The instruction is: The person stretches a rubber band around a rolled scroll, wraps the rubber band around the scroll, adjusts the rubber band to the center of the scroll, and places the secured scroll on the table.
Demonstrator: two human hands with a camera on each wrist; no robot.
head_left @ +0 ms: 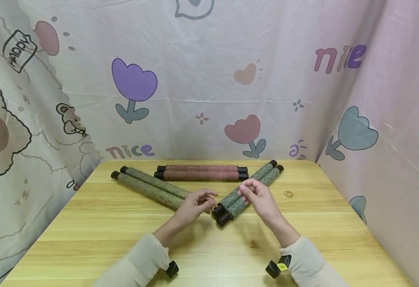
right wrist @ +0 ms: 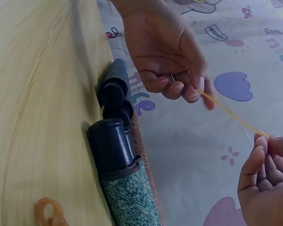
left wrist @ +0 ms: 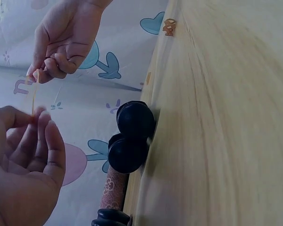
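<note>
A thin yellow rubber band (right wrist: 232,114) is stretched between my two hands. My left hand (head_left: 194,205) pinches one end between thumb and fingertips, and my right hand (head_left: 260,198) pinches the other end. Both hands are raised over the near ends of the scrolls. Beneath the right hand lie two green patterned scrolls (head_left: 235,206) with black end knobs, side by side and slanting. Two olive scrolls (head_left: 146,191) lie on the left, their near ends partly hidden behind the left hand. At the back, two red patterned scrolls (head_left: 202,174) lie sideways.
One small pile of rubber bands (head_left: 254,243) lies on the wooden table (head_left: 209,255) near the front. Another loose band (head_left: 288,194) lies right of the green scrolls. Printed curtains (head_left: 195,79) hang at the back and both sides. Dark devices (head_left: 274,269) are strapped at the wrists.
</note>
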